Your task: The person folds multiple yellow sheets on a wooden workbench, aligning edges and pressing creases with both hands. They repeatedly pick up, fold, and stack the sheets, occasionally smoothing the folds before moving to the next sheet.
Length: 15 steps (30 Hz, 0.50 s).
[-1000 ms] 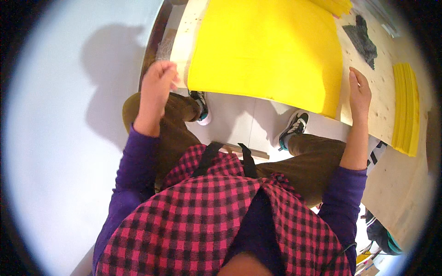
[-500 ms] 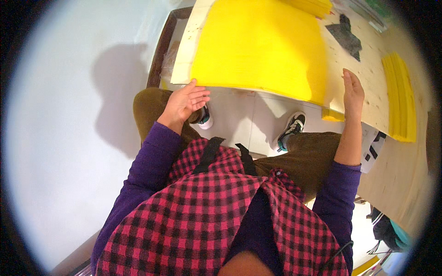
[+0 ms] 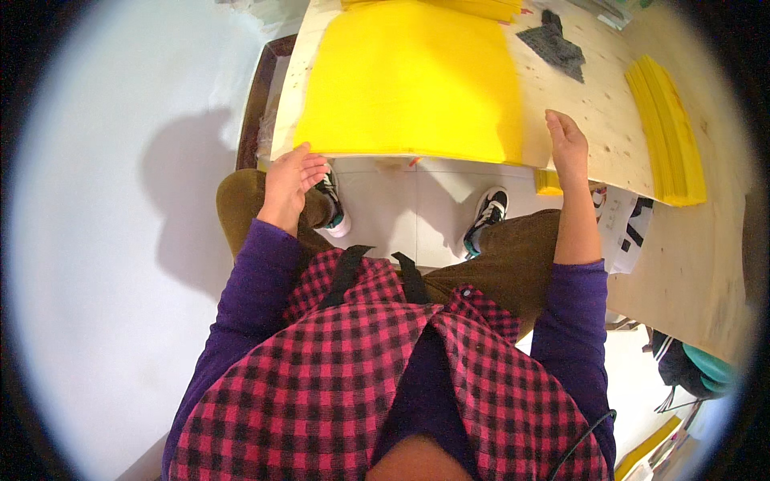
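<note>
A large yellow sheet (image 3: 413, 84), felt-like with a soft surface, lies flat along the near edge of a pale wooden table (image 3: 593, 152). At the sheet's near left corner is my left hand (image 3: 293, 178), palm turned inward and fingers loosely stretched; its thumb tip is at the corner. I cannot tell whether it presses on the sheet. My right hand (image 3: 568, 146) is held just right of the sheet, over the bare wood, with fingers extended and nothing in them.
A dark grey cloth scrap (image 3: 553, 48) lies at the far right. Folded yellow material (image 3: 666, 132) is stacked along the right side, with more yellow pieces (image 3: 473, 8) at the back. A white bag (image 3: 626, 228) shows below the table's right edge. A pale wall (image 3: 104, 240) stands at the left.
The whole view has shifted, so the table and sheet appear further left. Both hands keep nearly the same pose and place beside the sheet.
</note>
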Available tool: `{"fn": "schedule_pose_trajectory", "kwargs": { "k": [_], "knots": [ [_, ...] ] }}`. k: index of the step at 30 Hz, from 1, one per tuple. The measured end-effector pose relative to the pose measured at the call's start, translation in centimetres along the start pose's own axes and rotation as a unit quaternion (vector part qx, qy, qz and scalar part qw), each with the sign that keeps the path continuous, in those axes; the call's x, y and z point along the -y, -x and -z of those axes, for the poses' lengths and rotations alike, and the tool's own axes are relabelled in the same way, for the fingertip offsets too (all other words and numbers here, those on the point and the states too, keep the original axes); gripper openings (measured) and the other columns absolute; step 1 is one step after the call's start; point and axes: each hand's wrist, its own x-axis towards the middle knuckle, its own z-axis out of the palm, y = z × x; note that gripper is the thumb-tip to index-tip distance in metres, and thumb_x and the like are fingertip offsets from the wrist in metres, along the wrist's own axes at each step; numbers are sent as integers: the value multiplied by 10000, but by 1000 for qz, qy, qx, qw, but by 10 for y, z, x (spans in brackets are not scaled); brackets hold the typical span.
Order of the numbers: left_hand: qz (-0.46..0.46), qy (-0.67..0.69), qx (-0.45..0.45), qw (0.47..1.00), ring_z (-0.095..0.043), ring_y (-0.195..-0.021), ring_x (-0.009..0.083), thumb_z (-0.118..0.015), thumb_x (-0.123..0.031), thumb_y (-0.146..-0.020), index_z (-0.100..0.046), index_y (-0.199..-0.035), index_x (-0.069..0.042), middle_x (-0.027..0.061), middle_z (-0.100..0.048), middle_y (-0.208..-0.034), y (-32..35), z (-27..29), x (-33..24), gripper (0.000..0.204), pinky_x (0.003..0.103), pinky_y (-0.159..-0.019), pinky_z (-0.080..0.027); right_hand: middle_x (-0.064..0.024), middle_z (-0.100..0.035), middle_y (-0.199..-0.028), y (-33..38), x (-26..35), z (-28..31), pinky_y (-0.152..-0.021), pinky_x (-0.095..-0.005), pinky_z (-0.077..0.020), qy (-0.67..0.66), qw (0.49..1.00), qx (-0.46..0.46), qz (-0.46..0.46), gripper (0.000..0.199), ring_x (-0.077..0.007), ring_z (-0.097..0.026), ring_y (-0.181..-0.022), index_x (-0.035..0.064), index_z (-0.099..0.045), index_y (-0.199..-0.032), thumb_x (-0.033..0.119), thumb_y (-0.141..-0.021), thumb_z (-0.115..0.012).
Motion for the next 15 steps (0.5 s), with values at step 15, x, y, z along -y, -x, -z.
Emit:
{"fn": "schedule_pose_trajectory", "kwargs": {
  "k": [15],
  "knots": [
    [-48, -90, -38, 994, -460, -491, 75, -575, -304, -942, -514, -674, -71, 13, -520, -591, 22, 25, -9, 359, 213, -446, -355, -108, -658, -1094, -1, 11, -7, -913, -288, -434, 46, 999, 20, -11, 364, -183, -592, -1028, 29, -646, -1129, 327, -942, -553]
  ]
}}
